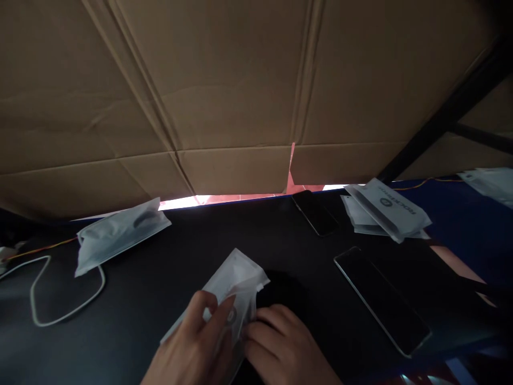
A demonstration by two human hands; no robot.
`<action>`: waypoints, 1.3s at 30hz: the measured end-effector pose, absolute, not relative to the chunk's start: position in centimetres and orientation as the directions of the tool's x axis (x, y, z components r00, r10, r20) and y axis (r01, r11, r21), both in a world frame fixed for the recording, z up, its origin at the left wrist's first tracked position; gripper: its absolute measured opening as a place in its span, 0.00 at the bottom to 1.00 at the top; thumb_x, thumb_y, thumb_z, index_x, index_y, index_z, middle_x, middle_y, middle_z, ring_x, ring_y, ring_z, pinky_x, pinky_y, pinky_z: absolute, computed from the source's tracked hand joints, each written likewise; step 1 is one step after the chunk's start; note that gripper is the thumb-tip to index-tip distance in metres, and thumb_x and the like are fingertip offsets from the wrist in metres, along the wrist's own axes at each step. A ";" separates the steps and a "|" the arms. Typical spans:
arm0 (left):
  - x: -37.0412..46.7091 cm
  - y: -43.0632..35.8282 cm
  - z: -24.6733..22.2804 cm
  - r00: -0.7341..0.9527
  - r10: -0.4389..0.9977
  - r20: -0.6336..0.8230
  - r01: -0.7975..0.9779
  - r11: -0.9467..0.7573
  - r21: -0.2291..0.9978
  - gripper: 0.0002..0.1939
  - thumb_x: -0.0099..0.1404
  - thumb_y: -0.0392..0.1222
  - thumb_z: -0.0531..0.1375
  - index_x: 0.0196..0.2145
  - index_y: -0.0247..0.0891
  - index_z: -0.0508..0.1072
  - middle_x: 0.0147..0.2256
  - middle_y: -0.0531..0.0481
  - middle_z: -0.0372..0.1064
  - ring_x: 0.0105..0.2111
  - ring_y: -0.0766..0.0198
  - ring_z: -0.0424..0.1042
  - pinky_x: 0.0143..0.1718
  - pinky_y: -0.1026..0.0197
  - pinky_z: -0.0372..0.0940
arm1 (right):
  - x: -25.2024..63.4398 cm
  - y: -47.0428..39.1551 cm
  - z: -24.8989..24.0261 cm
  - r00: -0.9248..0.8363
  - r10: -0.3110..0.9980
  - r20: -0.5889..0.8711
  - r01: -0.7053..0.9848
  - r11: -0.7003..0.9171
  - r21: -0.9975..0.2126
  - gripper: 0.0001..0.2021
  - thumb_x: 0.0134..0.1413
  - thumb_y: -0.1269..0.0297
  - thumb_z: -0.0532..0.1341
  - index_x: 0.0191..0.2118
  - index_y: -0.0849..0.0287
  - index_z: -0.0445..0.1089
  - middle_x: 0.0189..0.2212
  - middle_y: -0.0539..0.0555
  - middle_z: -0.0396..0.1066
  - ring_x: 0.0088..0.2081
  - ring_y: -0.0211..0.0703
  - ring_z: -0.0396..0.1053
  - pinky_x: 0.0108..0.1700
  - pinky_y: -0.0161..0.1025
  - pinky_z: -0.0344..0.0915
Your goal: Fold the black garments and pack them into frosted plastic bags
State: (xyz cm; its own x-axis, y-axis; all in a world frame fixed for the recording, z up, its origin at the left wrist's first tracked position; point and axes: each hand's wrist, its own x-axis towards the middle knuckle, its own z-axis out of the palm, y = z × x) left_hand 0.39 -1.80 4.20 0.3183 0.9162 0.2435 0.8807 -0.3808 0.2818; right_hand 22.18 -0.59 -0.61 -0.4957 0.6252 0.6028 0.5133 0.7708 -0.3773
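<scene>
A translucent white zip pouch (240, 272) with a small round logo lies at the bottom centre, tilted on the black surface. My left hand (196, 339) is over its left side, with fingers bent and pressed on the pouch. My right hand (280, 339) pinches the pouch's right edge, just below a small white slider. What the pouch contains cannot be made out.
A filled pouch (122, 232) and a white cable (34, 294) lie left. A small phone (315, 213), a larger phone (382, 299) and stacked printed pouches (390, 208) are right. Cardboard (232, 96) stands behind; a dark bar (441, 120) slants at right.
</scene>
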 end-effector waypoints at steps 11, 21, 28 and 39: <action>0.2 -0.1 5.8 0.262 0.942 0.208 0.926 -0.306 0.220 0.27 0.70 0.27 0.50 0.57 0.50 0.76 0.51 0.48 0.70 0.31 0.66 0.80 0.27 0.66 0.73 | 23.8 -0.5 -0.2 -0.561 0.612 0.558 0.432 0.791 -0.433 0.10 0.78 0.65 0.59 0.44 0.53 0.79 0.45 0.46 0.85 0.54 0.40 0.79 0.64 0.38 0.71; 0.7 0.5 4.0 0.297 0.939 0.172 0.932 -0.324 0.164 0.34 0.70 0.22 0.43 0.66 0.45 0.66 0.52 0.46 0.71 0.23 0.68 0.76 0.25 0.61 0.71 | 28.0 0.4 1.2 -0.613 0.593 0.521 0.557 0.793 -0.247 0.11 0.78 0.65 0.58 0.54 0.53 0.79 0.53 0.43 0.85 0.58 0.46 0.82 0.61 0.46 0.79; 1.6 0.3 3.3 0.316 0.933 0.171 0.896 -0.353 0.270 0.44 0.57 0.26 0.53 0.70 0.43 0.67 0.52 0.43 0.76 0.38 0.57 0.84 0.42 0.54 0.82 | 24.3 -0.5 0.7 -0.285 0.623 0.728 0.630 0.695 -0.348 0.15 0.72 0.73 0.56 0.56 0.58 0.77 0.49 0.50 0.86 0.51 0.45 0.84 0.58 0.44 0.75; -0.3 -1.5 3.8 0.311 0.920 0.237 0.751 -0.391 0.532 0.29 0.80 0.48 0.57 0.74 0.66 0.62 0.71 0.54 0.68 0.64 0.52 0.76 0.55 0.53 0.78 | 21.6 -0.5 -0.4 -0.450 0.653 0.609 0.682 0.692 -0.238 0.07 0.71 0.66 0.63 0.41 0.54 0.79 0.40 0.51 0.84 0.38 0.50 0.76 0.39 0.47 0.66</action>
